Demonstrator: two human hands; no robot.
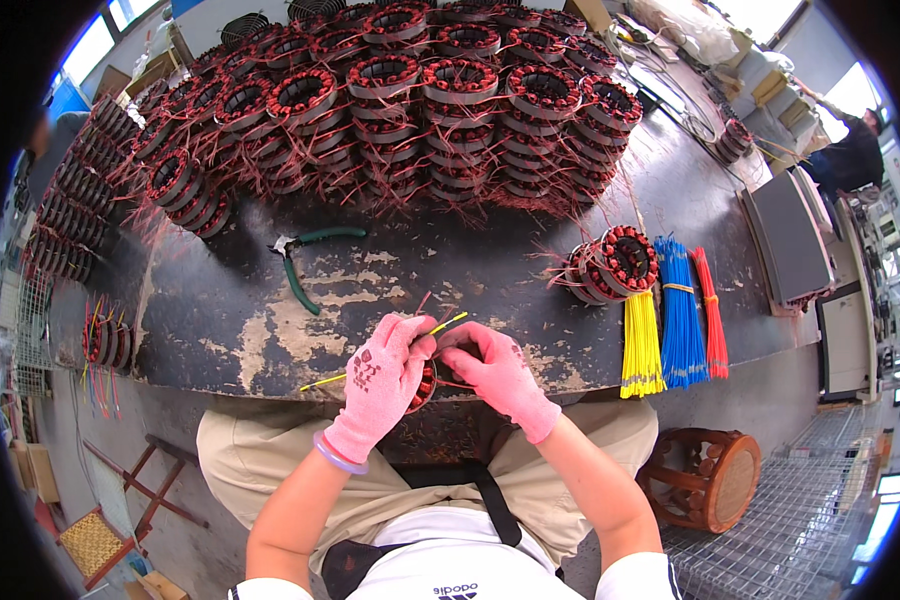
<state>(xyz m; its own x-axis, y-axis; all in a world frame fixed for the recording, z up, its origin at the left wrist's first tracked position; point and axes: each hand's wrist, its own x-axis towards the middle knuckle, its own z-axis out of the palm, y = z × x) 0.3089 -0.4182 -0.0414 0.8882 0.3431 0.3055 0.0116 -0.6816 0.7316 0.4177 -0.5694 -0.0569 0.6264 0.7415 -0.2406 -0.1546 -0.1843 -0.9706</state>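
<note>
Both hands grip: the left hand point(380, 385) pinches a yellow sleeve point(440, 325) while the right hand point(500, 375) steadies the wound stator point(428, 385), whose thin copper leads could kink if the sleeve is forced.

Pink gloves point(440, 375), yellow sleeving point(642, 345), green-handled pliers point(305, 262).

Pliers point(305, 262) before stacked stators point(410, 100)

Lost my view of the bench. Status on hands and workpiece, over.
Left hand and right hand both gripping wound stator at bench edge. Yellow sleeve pinched at left fingertips. Pliers lie beyond, nothing blocking.
</note>
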